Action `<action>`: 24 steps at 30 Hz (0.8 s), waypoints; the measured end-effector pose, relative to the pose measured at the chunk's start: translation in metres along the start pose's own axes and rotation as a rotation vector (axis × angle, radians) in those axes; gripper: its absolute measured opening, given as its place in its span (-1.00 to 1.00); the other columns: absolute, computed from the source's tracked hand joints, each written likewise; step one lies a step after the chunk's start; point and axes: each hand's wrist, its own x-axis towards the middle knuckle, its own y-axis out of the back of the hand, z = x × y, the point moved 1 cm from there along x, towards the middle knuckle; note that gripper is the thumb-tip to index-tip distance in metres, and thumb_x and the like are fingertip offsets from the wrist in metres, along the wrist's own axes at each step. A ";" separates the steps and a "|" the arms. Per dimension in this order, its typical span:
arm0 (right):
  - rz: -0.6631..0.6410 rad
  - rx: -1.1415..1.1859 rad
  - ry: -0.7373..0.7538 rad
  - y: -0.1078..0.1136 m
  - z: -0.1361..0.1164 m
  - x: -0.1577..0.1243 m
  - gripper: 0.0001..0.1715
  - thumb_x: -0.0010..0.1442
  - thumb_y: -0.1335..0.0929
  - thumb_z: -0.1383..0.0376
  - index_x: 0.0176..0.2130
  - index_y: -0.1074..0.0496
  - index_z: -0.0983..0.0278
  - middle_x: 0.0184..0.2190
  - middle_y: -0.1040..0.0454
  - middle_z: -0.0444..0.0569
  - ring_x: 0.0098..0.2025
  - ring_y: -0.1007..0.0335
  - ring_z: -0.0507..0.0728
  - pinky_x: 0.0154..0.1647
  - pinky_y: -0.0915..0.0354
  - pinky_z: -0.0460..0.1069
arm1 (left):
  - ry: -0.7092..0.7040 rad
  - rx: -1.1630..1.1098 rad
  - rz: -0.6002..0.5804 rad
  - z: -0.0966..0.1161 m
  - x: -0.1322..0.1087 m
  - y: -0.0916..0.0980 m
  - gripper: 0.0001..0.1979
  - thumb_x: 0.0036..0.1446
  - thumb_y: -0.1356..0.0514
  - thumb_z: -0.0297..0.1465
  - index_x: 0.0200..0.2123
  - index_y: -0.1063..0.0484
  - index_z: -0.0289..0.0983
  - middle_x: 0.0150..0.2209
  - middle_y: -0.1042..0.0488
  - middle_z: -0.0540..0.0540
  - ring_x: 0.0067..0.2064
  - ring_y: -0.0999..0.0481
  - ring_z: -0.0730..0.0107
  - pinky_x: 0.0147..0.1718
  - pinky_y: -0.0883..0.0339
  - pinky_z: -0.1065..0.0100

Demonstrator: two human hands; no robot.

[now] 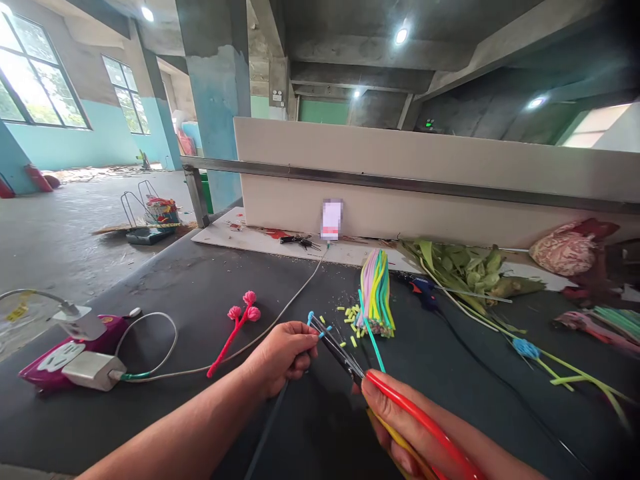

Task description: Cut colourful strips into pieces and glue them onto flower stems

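My left hand (283, 353) is closed in a pinch on a thin wire stem with a small blue fuzzy tip (311, 319). My right hand (400, 427) grips scissors (345, 357) with red and yellow handles. The scissor blades point up and left, touching the stem near the blue tip. A teal pipe cleaner (373, 340) lies just behind the blades. A bundle of multicoloured pipe cleaners (376, 293) rests on the dark table (190, 280), with small yellow cut bits (353, 317) scattered beside it.
A pink stem with three curled buds (239, 323) lies left of my hands. A power strip with a white charger (80, 357) and cable sits at the left. Green artificial leaves (465, 270), a blue glue gun (425, 290) and a white partition board (425, 180) are behind.
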 end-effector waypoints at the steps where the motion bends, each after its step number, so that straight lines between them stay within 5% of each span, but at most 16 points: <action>1: -0.002 -0.038 -0.005 0.002 0.003 0.005 -0.48 0.02 -0.25 -0.19 -0.39 -0.32 0.20 -0.71 -0.20 -0.26 -0.70 -0.22 -0.06 -0.64 -0.25 -0.18 | 0.002 0.002 0.002 0.001 -0.001 0.000 -0.80 -0.08 -0.21 -0.36 -0.43 -0.24 -0.30 -0.60 -0.29 0.08 -0.72 -0.02 0.75 -0.76 0.29 0.55; 5: 0.030 -0.193 0.044 0.004 0.011 0.027 -0.42 0.00 -0.24 -0.22 -0.30 -0.26 0.20 -0.69 -0.22 -0.29 -0.82 -0.03 -0.14 -0.86 0.01 -0.25 | 0.011 -0.004 -0.006 0.001 -0.002 -0.001 -0.80 -0.09 -0.22 -0.37 -0.40 -0.26 -0.30 -0.61 -0.28 0.09 -0.73 0.01 0.75 -0.75 0.31 0.54; 10: 0.095 -0.357 0.149 0.002 0.012 0.029 -0.48 0.07 -0.20 -0.20 -0.37 -0.23 0.19 -0.74 -0.11 -0.33 -0.87 0.17 -0.17 -0.89 0.25 -0.25 | 0.010 0.012 -0.016 -0.001 -0.002 0.000 -0.78 -0.10 -0.23 -0.32 -0.41 -0.26 -0.29 -0.60 -0.28 0.09 -0.73 0.01 0.75 -0.75 0.33 0.53; 18: 0.212 -0.702 0.416 0.003 0.013 0.031 -0.63 0.14 -0.24 -0.03 -0.44 -0.18 0.19 -0.66 -0.15 -0.25 -0.62 0.04 -0.03 -0.59 0.05 -0.12 | 0.015 0.016 -0.032 -0.004 0.001 0.002 -0.76 -0.08 -0.24 -0.29 -0.41 -0.26 -0.29 -0.61 -0.27 0.10 -0.73 0.02 0.76 -0.76 0.33 0.55; 24: 0.225 -0.711 0.400 0.004 0.014 0.031 -0.68 0.13 -0.24 0.00 -0.42 -0.20 0.18 -0.67 -0.13 -0.26 -0.62 0.06 -0.01 -0.58 0.08 -0.10 | 0.029 -0.001 -0.080 -0.002 -0.001 0.001 -0.73 -0.08 -0.26 -0.28 -0.40 -0.25 -0.28 -0.61 -0.29 0.09 -0.73 0.01 0.75 -0.76 0.32 0.55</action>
